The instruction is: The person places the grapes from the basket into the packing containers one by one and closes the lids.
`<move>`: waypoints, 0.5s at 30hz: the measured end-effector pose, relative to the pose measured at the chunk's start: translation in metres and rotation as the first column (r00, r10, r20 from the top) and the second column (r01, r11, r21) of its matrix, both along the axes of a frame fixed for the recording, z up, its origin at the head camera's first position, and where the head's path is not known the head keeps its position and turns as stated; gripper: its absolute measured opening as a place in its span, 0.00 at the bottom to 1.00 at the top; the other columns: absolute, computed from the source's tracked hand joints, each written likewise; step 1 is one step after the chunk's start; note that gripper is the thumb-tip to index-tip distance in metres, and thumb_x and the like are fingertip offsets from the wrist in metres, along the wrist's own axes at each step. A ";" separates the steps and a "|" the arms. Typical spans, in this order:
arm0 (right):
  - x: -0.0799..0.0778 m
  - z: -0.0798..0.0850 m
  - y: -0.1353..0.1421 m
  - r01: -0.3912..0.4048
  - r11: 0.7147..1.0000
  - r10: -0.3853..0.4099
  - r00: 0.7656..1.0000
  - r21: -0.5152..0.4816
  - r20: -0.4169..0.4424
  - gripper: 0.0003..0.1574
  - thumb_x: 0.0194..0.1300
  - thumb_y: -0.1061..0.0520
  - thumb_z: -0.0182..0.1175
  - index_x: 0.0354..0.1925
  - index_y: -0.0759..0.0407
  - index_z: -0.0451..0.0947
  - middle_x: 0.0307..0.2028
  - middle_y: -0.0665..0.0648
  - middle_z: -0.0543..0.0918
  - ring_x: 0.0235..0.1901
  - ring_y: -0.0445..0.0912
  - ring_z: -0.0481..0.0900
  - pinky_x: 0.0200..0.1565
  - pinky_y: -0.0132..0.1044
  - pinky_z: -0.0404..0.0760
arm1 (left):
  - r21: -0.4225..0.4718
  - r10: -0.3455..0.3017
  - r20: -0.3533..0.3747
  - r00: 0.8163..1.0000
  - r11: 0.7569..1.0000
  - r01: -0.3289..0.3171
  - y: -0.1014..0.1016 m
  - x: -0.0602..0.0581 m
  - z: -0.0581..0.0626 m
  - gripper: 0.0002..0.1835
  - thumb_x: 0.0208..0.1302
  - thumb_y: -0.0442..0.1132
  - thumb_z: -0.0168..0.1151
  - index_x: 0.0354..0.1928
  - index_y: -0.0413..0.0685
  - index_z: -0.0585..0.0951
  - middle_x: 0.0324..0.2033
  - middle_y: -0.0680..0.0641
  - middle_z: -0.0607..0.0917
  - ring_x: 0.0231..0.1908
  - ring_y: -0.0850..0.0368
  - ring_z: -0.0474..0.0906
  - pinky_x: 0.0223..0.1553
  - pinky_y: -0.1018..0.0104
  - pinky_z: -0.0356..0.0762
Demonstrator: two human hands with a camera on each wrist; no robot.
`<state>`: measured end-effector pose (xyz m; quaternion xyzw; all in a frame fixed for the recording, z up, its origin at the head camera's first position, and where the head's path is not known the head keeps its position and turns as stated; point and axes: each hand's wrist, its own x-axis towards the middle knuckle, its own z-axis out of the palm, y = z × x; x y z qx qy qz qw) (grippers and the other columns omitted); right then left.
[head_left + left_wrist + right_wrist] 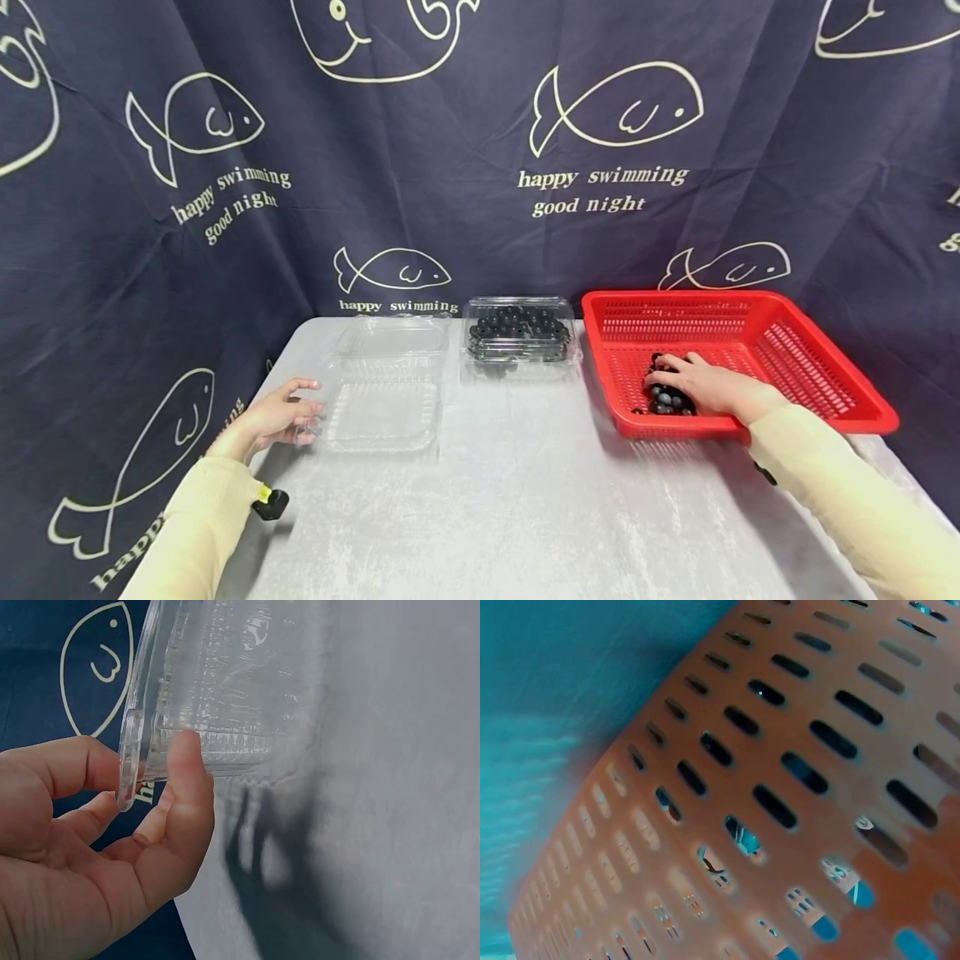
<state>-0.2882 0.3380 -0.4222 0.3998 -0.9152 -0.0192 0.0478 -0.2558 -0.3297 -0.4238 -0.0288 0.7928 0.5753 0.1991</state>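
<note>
- Step in hand, as judged: picking up dark fruit (665, 398) with the right hand (708, 387) inside the red basket (675, 428). It is best done with fingertips cupped beneath a few pieces, the palm low and the pressure light, as round fruit would likely roll or bruise if squeezed.
- Clearance: the wrist lies over the near rim of the basket; a straight lift should come before any sideways travel, lest the sleeve drag the basket.
- Left hand (281, 417): digits spread loosely apart at the near-left edge of the empty clear container (382, 408), its lid laid back on the far side. Whether the rim is pinched cannot be told; a light hold there would steady so thin a shell.
- Right hand: fingers bent over the fruit, well apart from the left hand; whether they clamp any piece cannot be told.
- Position of the fruit: in the near-left corner of the basket, beneath the right hand and far to the right of the left hand.
- Between the hands, on the far side of the table (480, 508): a filled clear container (525, 367).
</note>
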 end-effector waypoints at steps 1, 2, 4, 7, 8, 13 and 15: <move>-0.001 0.000 0.000 -0.004 1.000 0.004 1.000 0.003 0.001 0.38 0.39 0.57 0.75 0.51 0.52 0.74 0.51 0.64 0.71 0.43 0.60 0.70 0.35 0.53 0.80 | 0.001 0.001 -0.003 1.000 1.000 -0.001 0.001 0.000 0.000 0.30 0.66 0.31 0.49 0.67 0.37 0.50 0.46 0.39 0.71 0.38 0.55 0.73 0.34 0.61 0.84; -0.001 0.001 0.000 -0.005 1.000 0.005 1.000 0.008 0.004 0.37 0.39 0.58 0.74 0.52 0.52 0.74 0.51 0.64 0.72 0.43 0.60 0.69 0.36 0.53 0.80 | -0.001 -0.004 -0.012 1.000 1.000 0.004 0.001 0.000 0.001 0.30 0.66 0.31 0.49 0.67 0.37 0.50 0.48 0.37 0.70 0.39 0.54 0.74 0.35 0.61 0.84; -0.002 0.001 0.000 -0.001 1.000 0.001 1.000 0.024 0.012 0.37 0.40 0.59 0.74 0.52 0.53 0.74 0.50 0.63 0.72 0.44 0.60 0.69 0.37 0.54 0.80 | -0.001 -0.003 -0.022 1.000 1.000 0.003 0.003 0.001 0.001 0.30 0.66 0.31 0.49 0.67 0.37 0.50 0.50 0.34 0.69 0.42 0.52 0.74 0.35 0.60 0.84; -0.003 0.001 0.000 0.013 0.999 -0.015 0.999 0.041 0.034 0.38 0.40 0.61 0.74 0.53 0.55 0.75 0.49 0.62 0.72 0.44 0.61 0.70 0.37 0.53 0.80 | 0.000 -0.003 -0.040 0.999 1.000 0.003 0.005 0.002 0.002 0.30 0.66 0.31 0.48 0.67 0.37 0.50 0.53 0.30 0.67 0.44 0.50 0.74 0.37 0.59 0.84; -0.003 0.002 0.000 0.018 0.999 -0.020 0.999 0.044 0.042 0.38 0.40 0.62 0.74 0.54 0.55 0.75 0.49 0.62 0.72 0.44 0.61 0.70 0.36 0.53 0.80 | 0.000 -0.002 -0.047 0.999 1.000 0.002 0.005 0.003 0.002 0.31 0.66 0.31 0.48 0.68 0.36 0.50 0.54 0.29 0.67 0.44 0.49 0.75 0.37 0.59 0.84; -0.003 0.003 -0.001 0.025 0.999 -0.028 0.998 0.046 0.056 0.38 0.38 0.61 0.74 0.53 0.56 0.76 0.49 0.62 0.73 0.44 0.62 0.70 0.39 0.54 0.80 | -0.001 0.008 -0.077 0.997 1.000 -0.008 0.009 0.006 0.007 0.30 0.66 0.30 0.48 0.68 0.36 0.51 0.55 0.27 0.67 0.44 0.50 0.76 0.37 0.58 0.84; -0.003 0.003 -0.001 0.016 0.999 -0.018 0.999 0.044 0.050 0.38 0.38 0.60 0.75 0.52 0.56 0.76 0.48 0.62 0.73 0.44 0.61 0.71 0.40 0.55 0.80 | -0.008 0.012 -0.090 0.996 1.000 -0.013 0.010 0.007 0.009 0.30 0.66 0.30 0.48 0.67 0.36 0.51 0.55 0.27 0.67 0.43 0.51 0.76 0.37 0.58 0.84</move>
